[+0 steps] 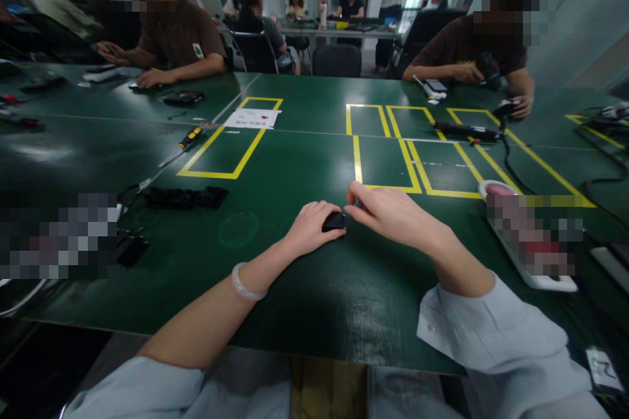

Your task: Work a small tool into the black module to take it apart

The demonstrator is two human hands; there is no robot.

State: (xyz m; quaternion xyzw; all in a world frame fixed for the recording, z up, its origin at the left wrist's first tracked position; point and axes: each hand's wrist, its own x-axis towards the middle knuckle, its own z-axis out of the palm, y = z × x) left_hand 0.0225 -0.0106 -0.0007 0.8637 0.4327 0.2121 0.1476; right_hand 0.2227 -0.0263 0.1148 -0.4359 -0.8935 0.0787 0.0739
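**Head view: both hands on one small black part at mid-table**

Far left on the green table (304, 288): a flat black tray (187, 197), well apart from the hands. Behind it, a yellow-handled screwdriver (190, 137) just beside the left line of a yellow tape rectangle (216, 173), with a white paper slip (252, 118) at that rectangle's far end.

At centre, near the table's front edge: left hand (310, 229), pale bangle (244, 285) on the wrist, palm down, fingers curled closed over the left end of the small black part (334, 221). Meeting the part from the other side: right hand (393, 213), thumb and forefinger pinched together on its right edge, remaining fingers folded in.

Further right, a white power strip (540, 278), partly blurred. Across the table, two seated people, hands busy with their own items.
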